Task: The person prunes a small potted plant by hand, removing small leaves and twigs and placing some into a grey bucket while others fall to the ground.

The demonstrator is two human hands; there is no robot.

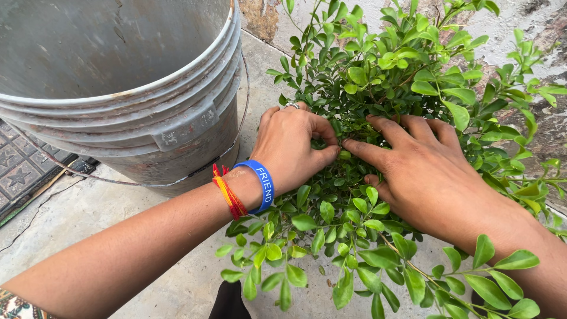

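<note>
Two hands deep in a leafy shrub

Both reach palm-down into the green shrub, whose base and pot are hidden by leaves. The left hand, with a blue wristband and a red-orange thread, curls its fingertips among the stems; what they grip cannot be told. The right hand lies spread, forefinger pointing leftward. Beside them stands a grey bucket, its top cut off.

Bare forearms, no sleeves. Around the wrist of the left hand: a broad blue rubber wristband with white lettering, and just behind it, toward the elbow, a red and yellow knotted thread. Silver ring on one finger. Right hand unadorned.
</note>
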